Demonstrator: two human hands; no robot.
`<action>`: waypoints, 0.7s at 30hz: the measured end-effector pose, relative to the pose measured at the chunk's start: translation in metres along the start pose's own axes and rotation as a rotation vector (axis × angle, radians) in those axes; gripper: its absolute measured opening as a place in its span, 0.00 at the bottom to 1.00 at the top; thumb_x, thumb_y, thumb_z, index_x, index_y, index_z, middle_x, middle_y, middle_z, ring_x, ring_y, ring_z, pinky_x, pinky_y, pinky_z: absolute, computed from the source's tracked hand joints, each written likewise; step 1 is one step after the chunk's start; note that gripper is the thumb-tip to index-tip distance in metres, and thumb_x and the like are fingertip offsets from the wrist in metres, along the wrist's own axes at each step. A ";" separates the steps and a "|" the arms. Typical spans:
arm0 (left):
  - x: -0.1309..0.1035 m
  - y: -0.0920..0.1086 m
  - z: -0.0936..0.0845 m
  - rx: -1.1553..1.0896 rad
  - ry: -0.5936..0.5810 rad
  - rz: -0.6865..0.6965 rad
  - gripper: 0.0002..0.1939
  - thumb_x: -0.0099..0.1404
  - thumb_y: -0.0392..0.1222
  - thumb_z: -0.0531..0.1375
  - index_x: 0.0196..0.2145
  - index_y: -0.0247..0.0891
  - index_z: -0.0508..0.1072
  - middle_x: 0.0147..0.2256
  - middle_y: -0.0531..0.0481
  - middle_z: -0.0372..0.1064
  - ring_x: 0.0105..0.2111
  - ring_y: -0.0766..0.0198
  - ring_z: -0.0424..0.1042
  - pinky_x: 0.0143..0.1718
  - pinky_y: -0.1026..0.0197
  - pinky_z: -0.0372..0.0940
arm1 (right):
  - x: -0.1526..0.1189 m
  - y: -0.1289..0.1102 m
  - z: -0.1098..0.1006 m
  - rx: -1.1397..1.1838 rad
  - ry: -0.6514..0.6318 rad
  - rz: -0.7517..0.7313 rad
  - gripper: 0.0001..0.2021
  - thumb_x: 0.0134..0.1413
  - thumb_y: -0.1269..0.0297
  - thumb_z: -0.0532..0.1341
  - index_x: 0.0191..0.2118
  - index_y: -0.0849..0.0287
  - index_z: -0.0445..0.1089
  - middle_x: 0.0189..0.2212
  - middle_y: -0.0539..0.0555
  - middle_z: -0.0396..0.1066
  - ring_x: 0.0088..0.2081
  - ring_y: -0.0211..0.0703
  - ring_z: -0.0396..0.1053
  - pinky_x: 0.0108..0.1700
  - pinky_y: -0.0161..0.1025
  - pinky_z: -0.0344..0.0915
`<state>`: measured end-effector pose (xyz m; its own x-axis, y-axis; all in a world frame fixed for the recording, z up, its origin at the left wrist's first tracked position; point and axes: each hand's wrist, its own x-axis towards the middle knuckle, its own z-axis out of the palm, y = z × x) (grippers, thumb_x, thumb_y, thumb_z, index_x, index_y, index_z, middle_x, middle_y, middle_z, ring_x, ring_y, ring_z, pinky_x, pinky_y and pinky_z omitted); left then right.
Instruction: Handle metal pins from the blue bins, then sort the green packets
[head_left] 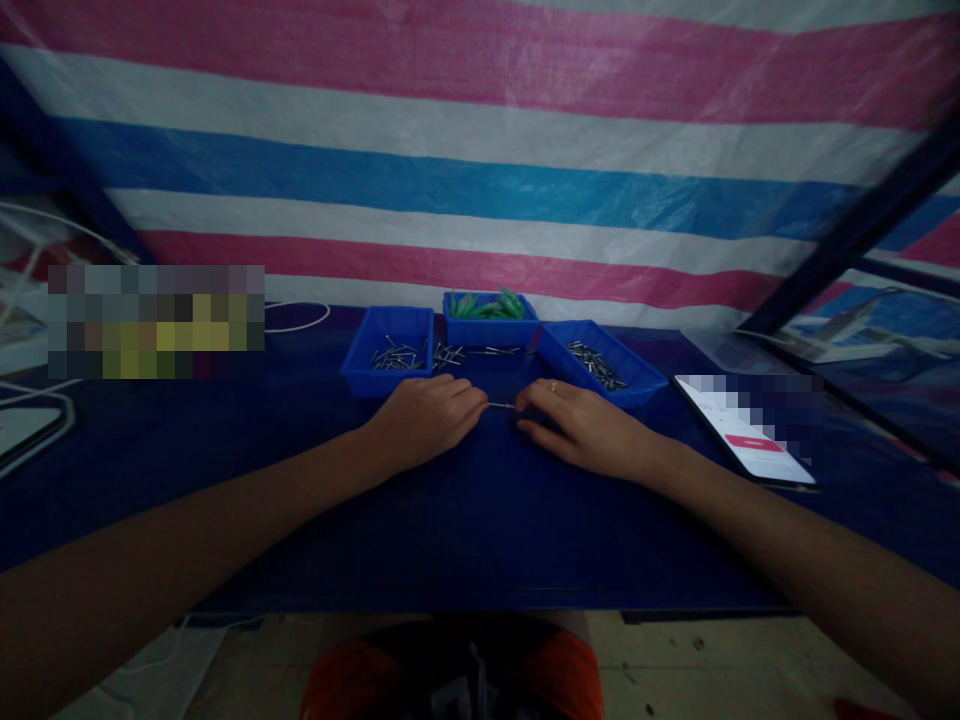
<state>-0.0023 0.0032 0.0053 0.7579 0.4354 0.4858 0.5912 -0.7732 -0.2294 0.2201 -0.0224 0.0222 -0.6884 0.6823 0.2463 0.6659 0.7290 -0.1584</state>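
A thin metal rod [501, 405] spans the gap between my two hands, just above the blue table [480, 530]. My left hand [431, 415] is closed, its fingertips on the rod's left end. With a ring on one finger, my right hand [581, 425] pinches the right end; its fingers hide that tip. Behind my left hand stands a blue bin [356, 372] of thin metal pins [397, 355]. Another blue bin [641, 390], behind my right hand, holds short metal pieces [596, 365]. Loose metal pins [491, 350] lie between these bins.
A third blue bin [491, 333] with green plastic pieces [487, 305] sits at the back. To the right lies a lit phone or tablet [739, 430]. A white cable [304, 325] loops at the back left. Striped sheeting [480, 190] hangs behind the table.
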 end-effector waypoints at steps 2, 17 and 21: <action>0.000 0.000 0.000 -0.015 -0.004 0.000 0.12 0.68 0.39 0.49 0.35 0.35 0.71 0.28 0.51 0.70 0.29 0.65 0.69 0.28 0.65 0.59 | 0.000 0.000 0.001 -0.009 -0.041 -0.036 0.08 0.59 0.66 0.52 0.41 0.62 0.64 0.37 0.57 0.66 0.39 0.42 0.66 0.42 0.41 0.64; 0.000 0.004 -0.004 0.014 -0.131 -0.166 0.11 0.66 0.44 0.50 0.33 0.36 0.68 0.26 0.50 0.71 0.25 0.62 0.71 0.19 0.65 0.54 | 0.006 0.004 -0.001 0.420 0.273 0.341 0.12 0.55 0.64 0.57 0.45 0.59 0.67 0.42 0.57 0.69 0.37 0.42 0.69 0.37 0.41 0.69; 0.001 0.005 -0.005 0.064 -0.184 -0.145 0.11 0.65 0.43 0.50 0.31 0.36 0.68 0.26 0.50 0.70 0.24 0.61 0.71 0.17 0.65 0.51 | 0.008 0.006 -0.001 0.783 0.457 0.487 0.26 0.55 0.61 0.57 0.59 0.50 0.52 0.60 0.58 0.51 0.49 0.49 0.66 0.40 0.44 0.71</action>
<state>0.0001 -0.0028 0.0082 0.6976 0.6209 0.3575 0.7095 -0.6680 -0.2242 0.2191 -0.0122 0.0242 -0.1097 0.9467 0.3027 0.3565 0.3218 -0.8771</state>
